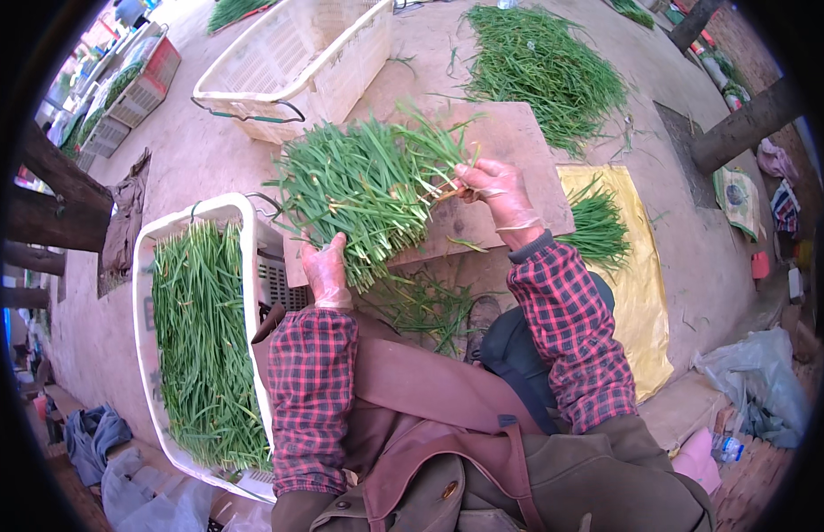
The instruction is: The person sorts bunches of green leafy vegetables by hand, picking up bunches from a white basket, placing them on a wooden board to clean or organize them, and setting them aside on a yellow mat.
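Note:
A thick heap of garlic chives (359, 182) lies across a wooden board (509, 142) in front of me, with its pale cut ends toward the near right. My left hand (327, 270), in a thin clear glove, grips the near left edge of the heap. Its thumb shows, while the other fingers are mostly hidden by the leaves. My right hand (496, 191), gloved too, pinches a few chive stalks (443, 160) at the right end of the heap. A brownish strand hangs by its fingertips.
At my left stands a white crate (144, 337) packed with chives; another white crate (341, 75) is beyond the board. A large chive pile (545, 71) lies far right. A smaller bunch (598, 226) rests on yellow sheeting (642, 293). Wooden posts (749, 124) flank the area.

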`<state>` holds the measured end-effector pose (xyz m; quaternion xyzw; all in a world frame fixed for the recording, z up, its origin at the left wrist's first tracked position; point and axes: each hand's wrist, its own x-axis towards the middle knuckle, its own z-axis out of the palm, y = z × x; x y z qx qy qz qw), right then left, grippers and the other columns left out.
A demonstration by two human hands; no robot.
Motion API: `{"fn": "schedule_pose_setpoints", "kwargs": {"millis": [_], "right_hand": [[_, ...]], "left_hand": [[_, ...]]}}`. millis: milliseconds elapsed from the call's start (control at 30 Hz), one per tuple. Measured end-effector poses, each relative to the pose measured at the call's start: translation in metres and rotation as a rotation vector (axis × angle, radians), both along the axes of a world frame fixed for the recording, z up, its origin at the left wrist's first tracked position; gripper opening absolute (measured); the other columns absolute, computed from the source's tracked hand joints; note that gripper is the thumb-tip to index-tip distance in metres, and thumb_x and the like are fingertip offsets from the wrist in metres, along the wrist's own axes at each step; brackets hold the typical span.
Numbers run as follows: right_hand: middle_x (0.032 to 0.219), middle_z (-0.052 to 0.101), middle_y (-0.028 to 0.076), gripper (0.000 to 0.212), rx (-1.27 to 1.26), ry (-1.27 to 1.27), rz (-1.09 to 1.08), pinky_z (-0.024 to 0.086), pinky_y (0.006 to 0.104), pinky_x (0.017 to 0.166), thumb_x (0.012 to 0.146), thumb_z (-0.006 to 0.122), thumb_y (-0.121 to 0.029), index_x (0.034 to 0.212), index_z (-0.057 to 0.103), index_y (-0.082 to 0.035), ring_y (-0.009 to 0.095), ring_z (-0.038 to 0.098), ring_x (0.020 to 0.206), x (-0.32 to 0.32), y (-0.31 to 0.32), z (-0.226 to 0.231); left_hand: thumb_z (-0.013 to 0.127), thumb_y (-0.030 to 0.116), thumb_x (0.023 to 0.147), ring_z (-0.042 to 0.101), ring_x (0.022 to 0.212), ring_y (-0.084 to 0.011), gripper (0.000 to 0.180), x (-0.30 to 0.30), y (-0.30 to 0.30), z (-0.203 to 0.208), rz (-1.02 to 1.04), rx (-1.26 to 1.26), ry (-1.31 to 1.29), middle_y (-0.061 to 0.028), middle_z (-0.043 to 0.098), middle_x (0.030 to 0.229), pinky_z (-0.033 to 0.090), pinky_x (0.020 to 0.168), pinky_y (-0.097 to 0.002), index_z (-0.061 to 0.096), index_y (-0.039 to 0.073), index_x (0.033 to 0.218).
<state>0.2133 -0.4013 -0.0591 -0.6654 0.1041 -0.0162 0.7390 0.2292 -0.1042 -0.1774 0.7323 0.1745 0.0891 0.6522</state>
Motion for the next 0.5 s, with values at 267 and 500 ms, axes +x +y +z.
{"fn": "schedule_pose_setpoints", "kwargs": {"millis": [267,500], "right_hand": [[0.080,0.067,0.004,0.020,-0.025,-0.045,-0.052,0.049,0.0260,0.065,0.092,0.070,-0.022,0.093,0.069,-0.002,0.012,0.061,0.069,-0.004,-0.025,0.020],[0.086,0.067,0.004,0.020,0.259,-0.088,-0.034,0.049,0.0281,0.073,0.094,0.068,-0.023,0.097,0.067,-0.003,0.013,0.063,0.077,-0.014,-0.055,0.022]], "left_hand": [[0.071,0.004,0.083,0.061,0.099,-0.0220,0.054,-0.002,-0.002,0.023,0.050,-0.079,-0.140,-0.0157,0.064,0.117,0.048,0.090,-0.0333,0.050,-0.007,0.132],[0.064,-0.005,0.084,0.050,0.125,-0.0254,0.065,0.000,-0.002,0.031,0.086,-0.084,-0.190,-0.0193,0.050,0.139,0.037,0.108,-0.0327,0.039,-0.009,0.143]]}}
